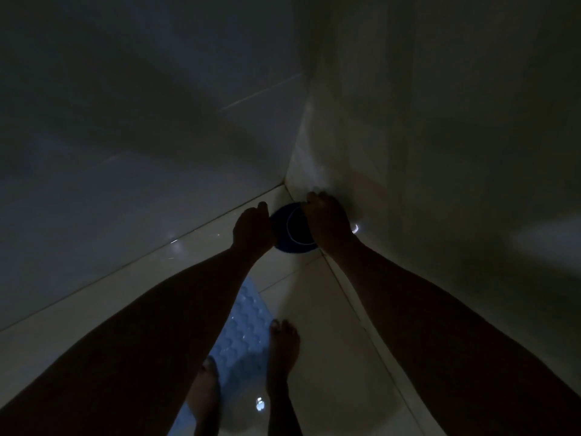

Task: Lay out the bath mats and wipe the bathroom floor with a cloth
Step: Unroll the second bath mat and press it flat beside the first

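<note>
Pretty dark in here, so details are murky. The person is bent over the far corner where two tiled walls meet the pale tiled floor (314, 357), both bare arms stretched down. Sitting right in that corner is a round dark blue mat (292, 229) with a thin white ring on it, lying on the floor and tucked up against the walls. The left hand (253, 229) is on its left edge with fingers curled over the rim, looks like it's gripping it. The right hand (327, 220) is bunched up over the right side of the same mat, pinching the edge near the wall. Closer in, a light blue bumpy bath mat (242, 335) lies flat on the floor, with one bare foot on it and the other just beside it.
</note>
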